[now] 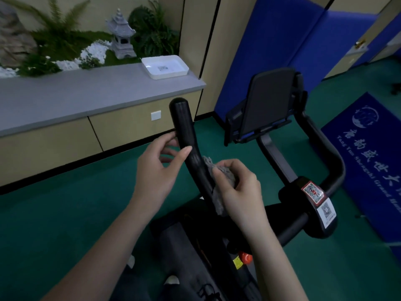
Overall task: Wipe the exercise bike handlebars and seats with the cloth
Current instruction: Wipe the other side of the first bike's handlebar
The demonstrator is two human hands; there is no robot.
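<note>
Left hand [158, 170]: wraps loosely around the left handlebar horn [188, 144], thumb on the near face, fingers behind the bar; seems to steady it more than to clamp it.
Right hand [235, 187]: holds a bunched grey cloth [225, 170], fingers curled over it, pressing it against the right side of the same horn, just below the left hand.
Cloth position: touches the bar at the bend, with a tail hanging down along the lower part.
Bar axis: runs from the centre clamp near the QR sticker [313, 192] upward and away, toward the capped end [179, 103] near the counter [86, 94].
Key relation: unwiped length probably lies above the cloth, under and beyond the left hand; right hand is the nearer one for sliding along this axis, left hand stands in the way.
Next move, as judgement: left hand likely has to let go or shift upward before the cloth can travel to the tip.
Other handlebar horn [332, 153]: well apart on the right, beyond the tablet holder [269, 101], not touched.
Seat: not clearly in view.
Progress: apparently early; seats not yet reached.
</note>
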